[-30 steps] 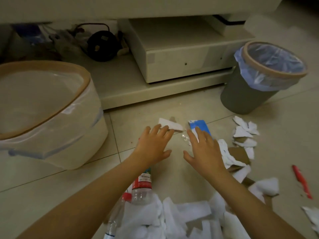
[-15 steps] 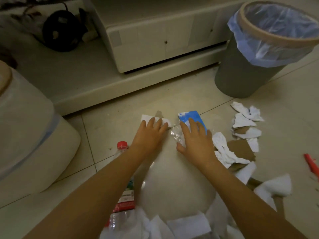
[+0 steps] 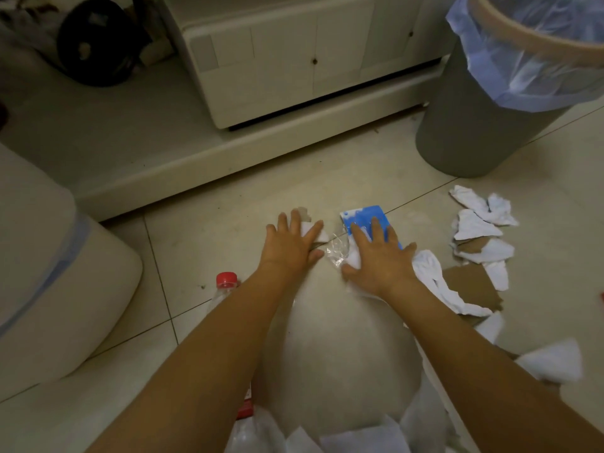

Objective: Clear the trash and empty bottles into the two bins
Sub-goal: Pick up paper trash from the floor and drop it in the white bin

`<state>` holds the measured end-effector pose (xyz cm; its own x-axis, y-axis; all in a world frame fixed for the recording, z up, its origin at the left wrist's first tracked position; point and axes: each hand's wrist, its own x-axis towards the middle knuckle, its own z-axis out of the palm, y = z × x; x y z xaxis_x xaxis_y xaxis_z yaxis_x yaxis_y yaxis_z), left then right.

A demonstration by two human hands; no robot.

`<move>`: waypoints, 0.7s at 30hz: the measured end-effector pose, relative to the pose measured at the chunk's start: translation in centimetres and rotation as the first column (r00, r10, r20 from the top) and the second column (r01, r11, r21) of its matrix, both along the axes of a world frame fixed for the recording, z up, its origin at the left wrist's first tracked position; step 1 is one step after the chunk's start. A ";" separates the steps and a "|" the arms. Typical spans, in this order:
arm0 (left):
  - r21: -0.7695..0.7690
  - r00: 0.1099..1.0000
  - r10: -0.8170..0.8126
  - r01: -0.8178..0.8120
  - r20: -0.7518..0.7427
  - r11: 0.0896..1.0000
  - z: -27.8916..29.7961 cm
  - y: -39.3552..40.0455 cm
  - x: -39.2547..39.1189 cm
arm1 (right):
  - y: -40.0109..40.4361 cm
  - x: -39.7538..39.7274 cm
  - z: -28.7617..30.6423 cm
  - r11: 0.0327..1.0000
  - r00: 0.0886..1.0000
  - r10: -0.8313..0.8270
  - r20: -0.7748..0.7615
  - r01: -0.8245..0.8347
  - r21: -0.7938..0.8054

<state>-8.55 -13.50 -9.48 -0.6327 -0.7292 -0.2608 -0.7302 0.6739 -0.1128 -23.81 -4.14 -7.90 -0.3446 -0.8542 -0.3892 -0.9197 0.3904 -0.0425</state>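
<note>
Head view: left hand (image 3: 291,245) and right hand (image 3: 379,259), hovering a second ago, now pressed flat, grip open, holding nothing, on white paper scrap (image 3: 310,231) and blue-and-white torn card (image 3: 364,217); gathering begun, grey blue-lined bin (image 3: 474,125) near.

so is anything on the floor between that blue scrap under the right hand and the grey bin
Nothing visible blocks it. The right hand lies flat on the blue scrap, and the tiles from there to the grey bin are bare. The torn white paper pieces lie off to the right of that line.
</note>
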 end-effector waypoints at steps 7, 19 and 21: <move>0.031 0.954 -0.005 0.016 -0.300 0.999 -0.6 1.4 0.7 | 0.4 0.4 0.1 0.999 0.996 0.022 0.082 -0.019 -0.041; 0.416 0.816 0.246 -0.008 -0.523 0.909 0.9 4.3 0.1 | 2.2 2.3 1.1 0.990 0.970 0.047 0.237 -0.014 -0.140; 0.441 0.853 0.252 -0.028 -0.457 0.897 1.0 4.3 -0.1 | 2.7 2.8 1.1 0.990 0.975 0.095 0.203 -0.071 -0.121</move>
<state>-8.63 -9.20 -8.50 -0.6551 -0.7185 -0.2336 -0.7005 0.4617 0.5443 -20.97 -1.43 -6.81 -0.1922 -0.9188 -0.3448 -0.9151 0.2947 -0.2752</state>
